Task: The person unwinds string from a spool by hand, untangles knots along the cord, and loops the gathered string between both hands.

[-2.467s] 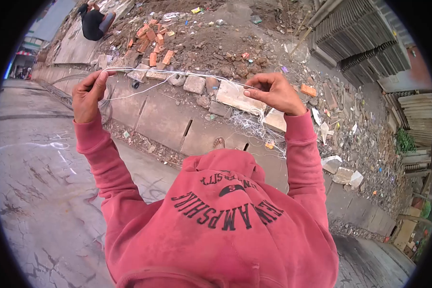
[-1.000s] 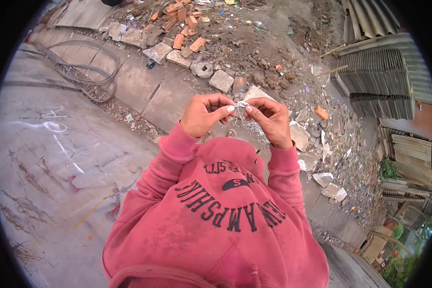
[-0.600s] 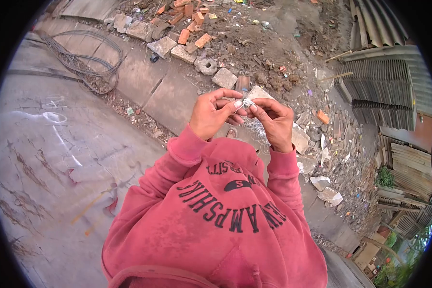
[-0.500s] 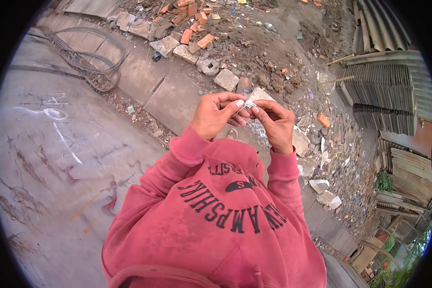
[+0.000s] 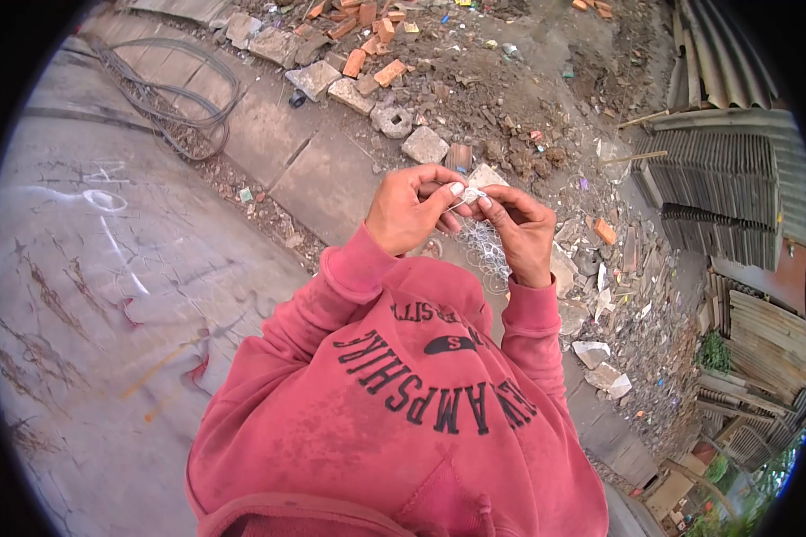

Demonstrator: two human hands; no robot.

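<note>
In front of the chest of the pink sweatshirt, my two hands meet fingertip to fingertip on a small bunched piece of thin white string. My left hand pinches it between thumb and fingers. From the other side, the thumb and forefinger of my right hand close on the same bunch. Below the hands, a loose tangle of thin pale strands shows against the ground. Whether it joins the string in my fingers cannot be made out.
Broken bricks, concrete lumps and rubble lie ahead. A coil of dark cable rests on the slabs at upper left. Stacked corrugated sheets stand at right. A grey sheet surface with white marks spreads on the left.
The view has shifted slightly. Both hands stay at the white string, with the fingers moved a little around it; the pale tangle below shows more fully.
</note>
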